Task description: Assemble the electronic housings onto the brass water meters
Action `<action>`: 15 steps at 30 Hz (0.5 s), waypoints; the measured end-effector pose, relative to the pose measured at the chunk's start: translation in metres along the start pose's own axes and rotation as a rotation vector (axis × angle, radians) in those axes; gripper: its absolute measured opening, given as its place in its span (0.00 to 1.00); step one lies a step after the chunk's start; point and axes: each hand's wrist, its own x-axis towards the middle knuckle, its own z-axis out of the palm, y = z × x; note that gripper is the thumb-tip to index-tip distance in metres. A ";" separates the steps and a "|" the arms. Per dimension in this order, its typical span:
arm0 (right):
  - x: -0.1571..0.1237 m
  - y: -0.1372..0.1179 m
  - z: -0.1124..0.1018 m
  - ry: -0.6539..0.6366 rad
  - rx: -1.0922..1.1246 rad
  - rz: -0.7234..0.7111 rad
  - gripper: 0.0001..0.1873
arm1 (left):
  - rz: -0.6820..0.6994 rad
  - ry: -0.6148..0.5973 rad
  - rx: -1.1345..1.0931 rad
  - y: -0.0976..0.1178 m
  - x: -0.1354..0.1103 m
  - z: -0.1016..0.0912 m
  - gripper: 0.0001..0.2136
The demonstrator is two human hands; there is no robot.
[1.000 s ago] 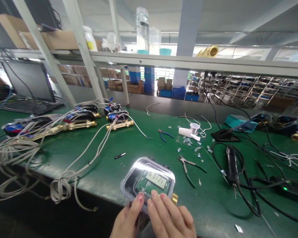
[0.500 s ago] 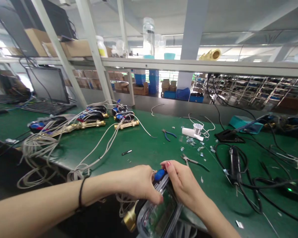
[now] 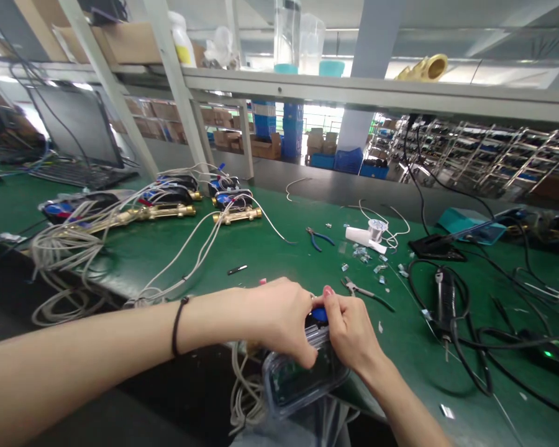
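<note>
1. Right at the near edge of the green bench (image 3: 270, 248), in the head view, both hands meet over a meter (image 3: 302, 382) with a clear plastic cover. It hangs partly off the bench edge, tilted toward the person.
2. The left hand (image 3: 279, 316) is clamped over the top of the meter, fingers curled down onto the cover. A dark band (image 3: 179, 326) sits on that wrist.
3. The right hand (image 3: 351, 326) is pinched together, thumb and forefinger on a small blue cap (image 3: 320, 315) at the meter's upper end, touching the left hand's fingers.
4. A bundle of white cable (image 3: 245, 391) hangs below the meter, off the bench edge.
5. Judging from this grip, the work goes best with the left hand taking the whole weight of the meter, so that the right needs only a light, straight force on the cap. With so little of the meter resting on the bench, a slip could drop it; sliding it further onto the bench would be safer.
6. The hanging cable could tug the meter sideways, so slack there helps.
7. Further back lie pliers (image 3: 363, 292), blue-handled cutters (image 3: 320, 238) and a row of wired meters with brass fittings (image 3: 235, 214), all well apart from the hands.
</note>
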 end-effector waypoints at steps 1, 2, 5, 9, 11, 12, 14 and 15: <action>-0.002 0.004 0.002 0.020 -0.006 0.009 0.30 | 0.042 0.077 0.016 -0.001 -0.002 0.009 0.15; -0.004 0.007 0.004 0.035 -0.008 0.016 0.30 | 0.074 0.176 0.024 -0.002 -0.006 0.018 0.17; -0.010 0.013 0.008 0.072 -0.008 0.022 0.29 | 0.008 0.562 -0.010 0.001 -0.028 0.052 0.25; -0.016 0.016 0.010 0.090 -0.015 -0.005 0.26 | -0.242 0.792 -0.185 0.010 -0.051 0.091 0.16; -0.018 0.016 0.010 0.085 -0.055 -0.042 0.25 | -0.326 0.759 -0.281 0.016 -0.050 0.102 0.12; -0.018 0.016 0.009 0.073 -0.102 -0.069 0.24 | -0.362 0.753 -0.301 0.018 -0.048 0.106 0.13; -0.016 0.015 0.007 0.023 -0.212 -0.129 0.23 | -0.418 0.778 -0.287 0.022 -0.041 0.108 0.15; -0.014 0.014 0.005 -0.019 -0.263 -0.161 0.22 | -0.436 0.792 -0.266 0.023 -0.038 0.109 0.15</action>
